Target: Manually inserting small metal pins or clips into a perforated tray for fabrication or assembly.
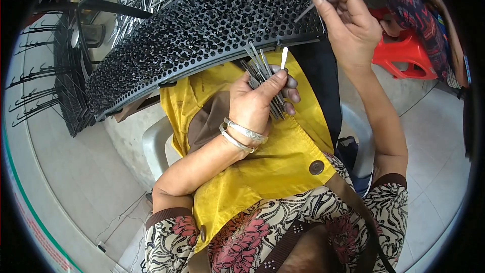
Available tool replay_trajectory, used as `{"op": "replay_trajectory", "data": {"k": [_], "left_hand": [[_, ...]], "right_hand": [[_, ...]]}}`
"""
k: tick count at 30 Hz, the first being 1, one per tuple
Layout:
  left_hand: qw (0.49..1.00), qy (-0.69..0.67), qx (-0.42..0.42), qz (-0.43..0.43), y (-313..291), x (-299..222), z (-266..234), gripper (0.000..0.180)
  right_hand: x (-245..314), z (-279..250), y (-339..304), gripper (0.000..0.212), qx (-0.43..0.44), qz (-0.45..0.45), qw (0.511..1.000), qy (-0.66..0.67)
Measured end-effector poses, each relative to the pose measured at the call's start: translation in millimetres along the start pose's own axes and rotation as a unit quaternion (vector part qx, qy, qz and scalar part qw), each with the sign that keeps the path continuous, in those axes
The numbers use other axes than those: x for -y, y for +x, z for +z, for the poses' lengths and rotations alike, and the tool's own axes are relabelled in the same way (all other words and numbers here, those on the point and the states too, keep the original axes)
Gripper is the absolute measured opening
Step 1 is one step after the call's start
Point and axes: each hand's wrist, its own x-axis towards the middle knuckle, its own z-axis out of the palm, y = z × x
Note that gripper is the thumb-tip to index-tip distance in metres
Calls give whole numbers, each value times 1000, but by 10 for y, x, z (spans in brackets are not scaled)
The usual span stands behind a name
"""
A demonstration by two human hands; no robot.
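Note:
A bundle of thin silvery metal strips (259, 60) is gripped in my left hand (252, 95), in front of my yellow apron. One strip with a broad flat end (284, 57) stands up by the left thumb. My right hand (355, 29) is raised at the right end of a long black perforated rack (166, 80). Between its thumb and fingers is a single slender metal strip (304, 13), its lower end slanting over the rack. Dark, shiny pieces stand densely in the rack's holes. The bundle lies just below the rack's near edge.
Loose metal strips (136, 7) are heaped behind the rack. Black racks with hooks (38, 76) stand at the left. A red plastic stool (406, 53) is at the right, beside another person's patterned clothing (415, 12). Grey chair arms (154, 139) flank me.

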Motion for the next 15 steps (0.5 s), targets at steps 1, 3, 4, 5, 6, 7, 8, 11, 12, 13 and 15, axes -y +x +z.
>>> {"op": "replay_trajectory", "data": {"k": [1, 3, 4, 5, 6, 7, 8, 11, 12, 13, 15], "left_hand": [[1000, -4, 3, 0, -3, 1, 14, 11], [1000, -8, 6, 0, 3, -2, 21, 10], [1000, -9, 7, 0, 7, -1, 16, 10], [1000, -9, 8, -1, 10, 0, 10, 10], [1000, -10, 7, -1, 12, 0, 6, 10], [1000, -9, 8, 0, 10, 0, 8, 10], [1000, -8, 9, 1, 9, 2, 9, 10], [1000, -10, 13, -4, 15, 6, -2, 10], [1000, -10, 13, -5, 17, 6, -3, 10], [1000, -8, 13, -4, 19, 6, -9, 10], [1000, -7, 13, -3, 22, 7, -18, 10]], "right_hand": [[-34, 27, 16, 18, -12, -32, 999, -17], [-36, 58, 26, 18, -23, -64, 997, -33], [-25, 76, 21, 17, -17, -92, 993, -77], [-21, 88, 17, 17, -11, -121, 985, -119], [-54, 100, 23, 17, -11, -120, 985, -119], [-116, 111, 40, 16, -1, -188, 974, -123], [-154, 127, 67, 15, 8, -254, 959, -127], [-222, 180, 102, 17, 43, -366, 917, -153], [-234, 189, 97, 19, 73, -382, 904, -177], [-204, 204, 82, 21, 77, -378, 903, -189], [-205, 209, 64, 22, 80, -373, 904, -194]]}}
